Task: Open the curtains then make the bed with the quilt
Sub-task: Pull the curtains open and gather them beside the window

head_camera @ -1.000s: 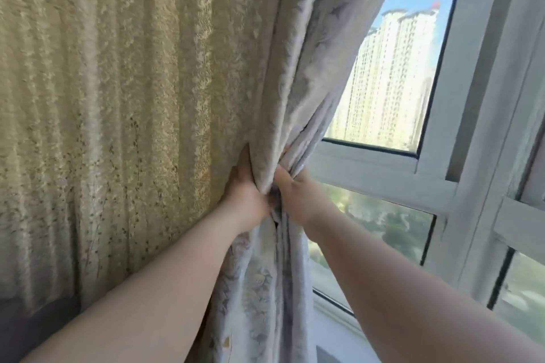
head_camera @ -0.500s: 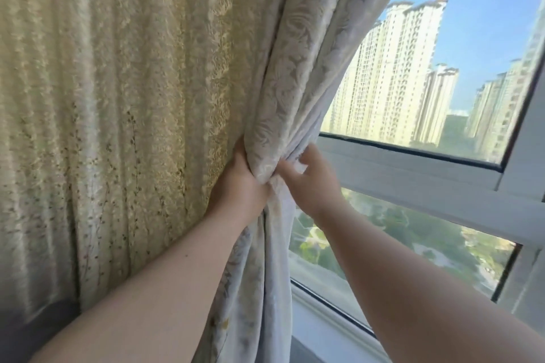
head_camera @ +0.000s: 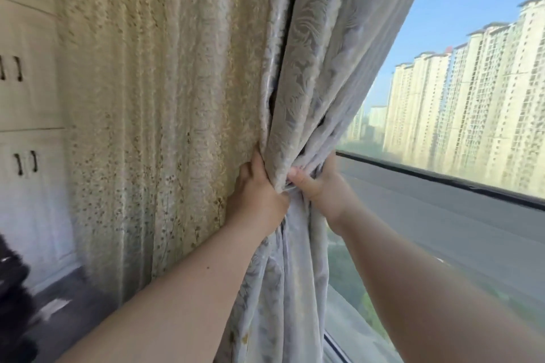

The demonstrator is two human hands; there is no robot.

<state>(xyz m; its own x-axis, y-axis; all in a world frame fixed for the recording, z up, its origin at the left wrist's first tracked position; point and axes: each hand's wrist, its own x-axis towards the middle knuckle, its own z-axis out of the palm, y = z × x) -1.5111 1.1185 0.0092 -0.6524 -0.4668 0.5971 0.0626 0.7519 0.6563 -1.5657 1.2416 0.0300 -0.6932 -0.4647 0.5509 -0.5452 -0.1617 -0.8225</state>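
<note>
A cream patterned curtain (head_camera: 165, 103) hangs across the left and middle of the view, its pale grey lining side (head_camera: 318, 74) bunched at the right edge. My left hand (head_camera: 256, 197) grips the bunched edge from the left. My right hand (head_camera: 320, 186) pinches the same gathered fabric from the right, thumb on top. Both arms reach forward from the bottom of the view. No bed or quilt is in view.
The window (head_camera: 460, 115) is uncovered at the right, showing tall apartment blocks and sky, with a grey frame bar (head_camera: 442, 203) crossing below. White cupboard doors (head_camera: 26, 91) with dark handles stand at the far left. Something dark (head_camera: 11, 289) sits at lower left.
Both hands have carried the gathered curtain edge to the left, so more window shows at the right. The cupboard doors have come into view on the left.
</note>
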